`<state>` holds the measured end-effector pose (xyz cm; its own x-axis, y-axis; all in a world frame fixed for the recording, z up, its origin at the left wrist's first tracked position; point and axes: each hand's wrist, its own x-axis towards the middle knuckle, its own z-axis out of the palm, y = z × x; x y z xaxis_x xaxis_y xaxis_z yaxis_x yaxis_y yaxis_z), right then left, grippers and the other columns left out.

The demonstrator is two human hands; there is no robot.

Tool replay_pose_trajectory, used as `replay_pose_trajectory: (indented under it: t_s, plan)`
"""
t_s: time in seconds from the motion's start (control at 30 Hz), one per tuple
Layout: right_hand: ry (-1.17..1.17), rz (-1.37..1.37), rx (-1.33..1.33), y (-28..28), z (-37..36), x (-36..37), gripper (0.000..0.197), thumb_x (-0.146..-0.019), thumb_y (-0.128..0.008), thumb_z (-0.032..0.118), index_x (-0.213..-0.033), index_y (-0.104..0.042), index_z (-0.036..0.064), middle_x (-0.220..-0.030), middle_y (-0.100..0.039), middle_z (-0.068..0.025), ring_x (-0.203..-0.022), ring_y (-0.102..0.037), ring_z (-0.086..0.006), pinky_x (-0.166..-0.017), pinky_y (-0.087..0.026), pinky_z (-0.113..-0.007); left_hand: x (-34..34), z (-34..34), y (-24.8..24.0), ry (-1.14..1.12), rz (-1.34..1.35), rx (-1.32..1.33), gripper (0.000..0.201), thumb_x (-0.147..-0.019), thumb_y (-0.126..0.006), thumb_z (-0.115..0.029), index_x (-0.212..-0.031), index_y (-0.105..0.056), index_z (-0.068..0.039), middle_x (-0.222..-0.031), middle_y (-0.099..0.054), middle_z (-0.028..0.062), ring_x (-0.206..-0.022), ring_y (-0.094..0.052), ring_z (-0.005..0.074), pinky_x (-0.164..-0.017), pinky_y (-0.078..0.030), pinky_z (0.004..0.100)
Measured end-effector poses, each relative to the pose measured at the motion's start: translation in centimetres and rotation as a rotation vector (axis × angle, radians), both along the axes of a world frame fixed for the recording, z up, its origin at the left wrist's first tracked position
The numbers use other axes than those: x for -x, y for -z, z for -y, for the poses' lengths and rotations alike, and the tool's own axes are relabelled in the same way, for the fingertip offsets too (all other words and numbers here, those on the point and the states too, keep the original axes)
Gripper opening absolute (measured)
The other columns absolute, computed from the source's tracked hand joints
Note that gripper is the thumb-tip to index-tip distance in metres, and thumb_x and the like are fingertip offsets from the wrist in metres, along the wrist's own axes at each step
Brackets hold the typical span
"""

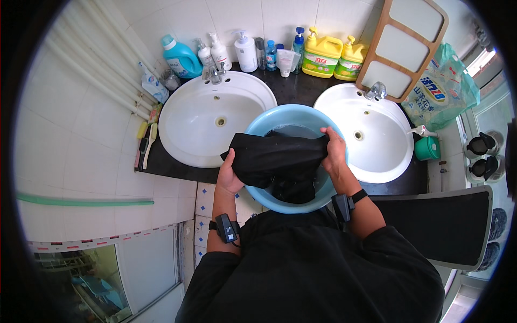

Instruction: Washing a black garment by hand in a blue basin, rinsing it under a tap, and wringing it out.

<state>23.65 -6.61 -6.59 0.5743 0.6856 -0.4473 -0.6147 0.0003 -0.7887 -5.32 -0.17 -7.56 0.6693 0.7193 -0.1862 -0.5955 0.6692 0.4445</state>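
A light blue plastic basin (334,196) stands at the counter's front edge between two sinks, with some water showing at its far side. Stretched across the top of it is a black cloth (277,156), perhaps a garment, whose lower part hangs down into the basin. My left hand (230,175) grips the cloth's left end, just outside the rim, thumb on top. At the other end my right hand (334,151) holds the cloth above the basin's right side. The fingers of both hands are partly hidden behind the fabric.
White sinks lie left (177,145) and right (390,156) on the dark counter (299,89). Along the wall stand a blue detergent bottle (182,58), pump bottles (246,52) and yellow jugs (321,55). A wood-framed board (404,46) leans behind the right tap. Brushes (148,145) lie far left.
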Motion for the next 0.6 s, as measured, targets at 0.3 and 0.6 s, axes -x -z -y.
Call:
replay_pose_trajectory:
  t_s: [0.3, 0.6]
  plan:
    - [-0.123, -0.228, -0.061, -0.3, 0.7, -0.7, 0.036, -0.099, -0.037, 0.025, -0.088, -0.064, 0.0049, -0.09, -0.061, -0.0121, -0.089, -0.058, -0.0266, -0.083, -0.049, -0.039, 0.2, -0.1, 0.6, -0.01, -0.01, 0.027, 0.058, -0.097, -0.047, -0.042, -0.135, -0.041, 0.001, -0.136, -0.049, 0.0184, -0.123, -0.049, 0.0309, -0.105, -0.038, 0.0442]
    - [-0.037, -0.186, -0.019, 0.4, 0.7, -0.4, 0.027, -0.099, -0.042, 0.02, -0.089, -0.063, 0.0042, -0.087, -0.059, -0.0103, -0.083, -0.058, -0.0226, -0.078, -0.05, -0.037, 0.1, 0.0, 0.3, -0.018, -0.03, 0.012, 0.057, -0.097, -0.047, -0.042, -0.135, -0.042, 0.001, -0.134, -0.05, 0.0185, -0.122, -0.05, 0.0311, -0.105, -0.039, 0.0443]
